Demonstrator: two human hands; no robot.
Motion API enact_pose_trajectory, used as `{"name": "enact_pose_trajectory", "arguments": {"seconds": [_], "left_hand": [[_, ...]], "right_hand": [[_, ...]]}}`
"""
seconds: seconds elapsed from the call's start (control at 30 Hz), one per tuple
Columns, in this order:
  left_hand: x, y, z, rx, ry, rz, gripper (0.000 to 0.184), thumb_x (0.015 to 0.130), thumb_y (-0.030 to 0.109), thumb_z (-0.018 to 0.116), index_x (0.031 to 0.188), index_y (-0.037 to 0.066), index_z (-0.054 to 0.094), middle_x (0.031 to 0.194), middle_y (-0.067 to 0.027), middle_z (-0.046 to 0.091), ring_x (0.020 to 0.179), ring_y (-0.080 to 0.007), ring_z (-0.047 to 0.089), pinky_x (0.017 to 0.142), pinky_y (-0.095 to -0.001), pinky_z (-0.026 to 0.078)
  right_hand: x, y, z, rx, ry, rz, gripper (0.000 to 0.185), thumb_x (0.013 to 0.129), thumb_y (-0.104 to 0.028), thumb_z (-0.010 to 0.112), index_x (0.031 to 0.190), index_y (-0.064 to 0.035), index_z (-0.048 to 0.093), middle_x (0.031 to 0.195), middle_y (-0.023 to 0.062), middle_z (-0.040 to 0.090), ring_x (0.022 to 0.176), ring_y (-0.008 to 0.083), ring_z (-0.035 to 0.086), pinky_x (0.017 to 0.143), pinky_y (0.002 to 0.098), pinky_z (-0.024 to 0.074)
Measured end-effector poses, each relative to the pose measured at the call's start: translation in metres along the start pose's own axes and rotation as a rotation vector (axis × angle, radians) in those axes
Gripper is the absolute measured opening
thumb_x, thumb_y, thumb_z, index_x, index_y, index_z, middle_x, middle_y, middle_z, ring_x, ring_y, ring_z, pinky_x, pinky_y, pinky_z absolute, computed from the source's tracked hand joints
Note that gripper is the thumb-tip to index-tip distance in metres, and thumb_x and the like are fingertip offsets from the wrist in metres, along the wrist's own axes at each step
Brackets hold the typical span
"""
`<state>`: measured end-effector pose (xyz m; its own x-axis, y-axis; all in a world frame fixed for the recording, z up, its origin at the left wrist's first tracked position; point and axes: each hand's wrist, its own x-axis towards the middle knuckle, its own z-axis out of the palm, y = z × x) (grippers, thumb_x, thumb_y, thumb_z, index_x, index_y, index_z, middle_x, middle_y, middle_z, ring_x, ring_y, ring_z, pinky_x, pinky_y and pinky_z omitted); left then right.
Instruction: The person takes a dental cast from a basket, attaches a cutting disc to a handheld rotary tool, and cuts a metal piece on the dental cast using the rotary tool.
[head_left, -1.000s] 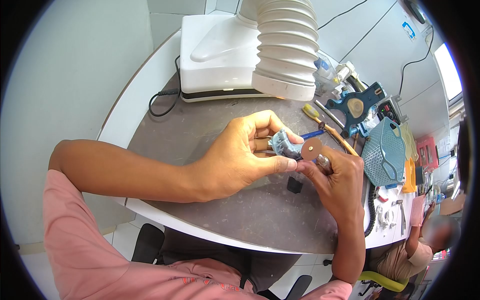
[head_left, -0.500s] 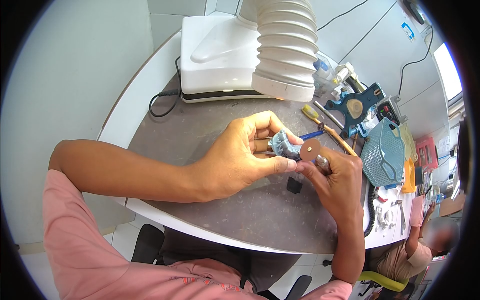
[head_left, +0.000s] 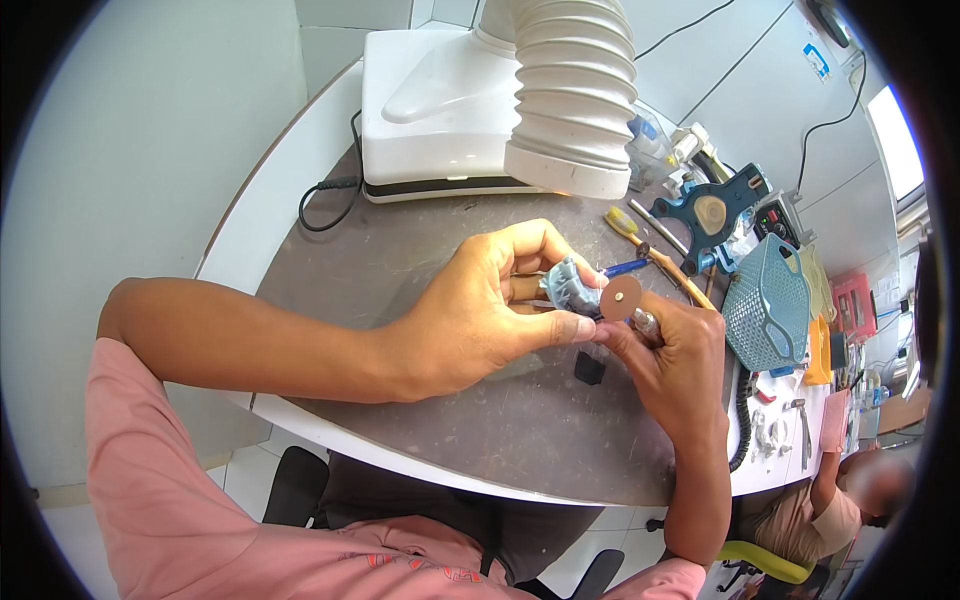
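Observation:
A small blue-grey dental model (head_left: 570,285) is pinched between the thumb and fingers of my left hand (head_left: 487,302). My right hand (head_left: 668,345) is closed around a metal rotary handpiece (head_left: 646,324), most of which the fingers hide. At the handpiece's tip sits a round brown disc (head_left: 620,297), close against the model's right side; whether they touch I cannot tell. The two thumbs meet just below the model. On the grey work surface (head_left: 430,440) beneath lies a small black piece (head_left: 589,368).
A white box-shaped unit (head_left: 435,110) with a ribbed hose (head_left: 572,90) stands behind my hands. To the right are a brush (head_left: 622,222), a blue pen (head_left: 627,267), a dark blue articulator-like frame (head_left: 712,215) and a blue basket (head_left: 768,305). Another person (head_left: 815,515) sits far right.
The dental model has turned slightly in my left hand, while the disc stays beside it. My right hand is almost unmoved. The other person's head has shifted a little downward.

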<state>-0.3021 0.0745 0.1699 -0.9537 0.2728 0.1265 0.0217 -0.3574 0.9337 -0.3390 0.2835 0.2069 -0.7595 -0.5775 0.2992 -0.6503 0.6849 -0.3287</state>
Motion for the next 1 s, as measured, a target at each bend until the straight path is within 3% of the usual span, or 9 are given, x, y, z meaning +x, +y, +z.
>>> {"name": "enact_pose_trajectory", "arguments": {"seconds": [1.0], "left_hand": [[0.0001, 0.0006, -0.0003, 0.016, -0.008, -0.002, 0.032, 0.085, 0.004, 0.075, 0.104, 0.005, 0.050, 0.117, -0.0096, 0.062, 0.108, -0.0135, 0.060, 0.095, -0.0302, 0.051]], "right_hand": [[0.0000, 0.0005, -0.0010, -0.001, -0.002, 0.005, 0.050, 0.079, -0.039, 0.080, 0.061, -0.0025, 0.050, 0.052, 0.0101, 0.047, 0.044, 0.0250, 0.042, 0.046, 0.0367, 0.0337]]}}
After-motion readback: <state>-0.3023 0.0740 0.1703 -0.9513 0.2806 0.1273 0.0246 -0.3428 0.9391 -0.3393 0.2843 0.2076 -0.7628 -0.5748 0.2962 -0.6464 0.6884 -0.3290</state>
